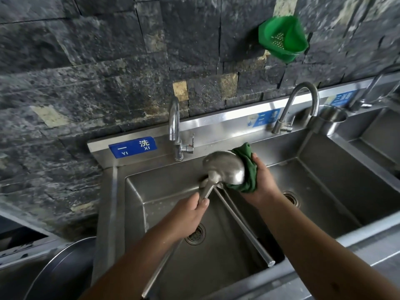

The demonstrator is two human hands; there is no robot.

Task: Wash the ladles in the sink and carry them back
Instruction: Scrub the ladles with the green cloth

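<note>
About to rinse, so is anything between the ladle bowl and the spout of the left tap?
Nothing visible. The ladle in the left hand sits just right of the left tap; the right hand presses the green cloth on its far side.

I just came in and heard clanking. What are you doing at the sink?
A person is washing a big metal ladle over the left sink. The left hand grips the ladle's handle, and the right hand holds a green cloth against the bowl of the ladle. A second long handle lies slanted in the same sink. No water is running from the tap that I can see.
</note>
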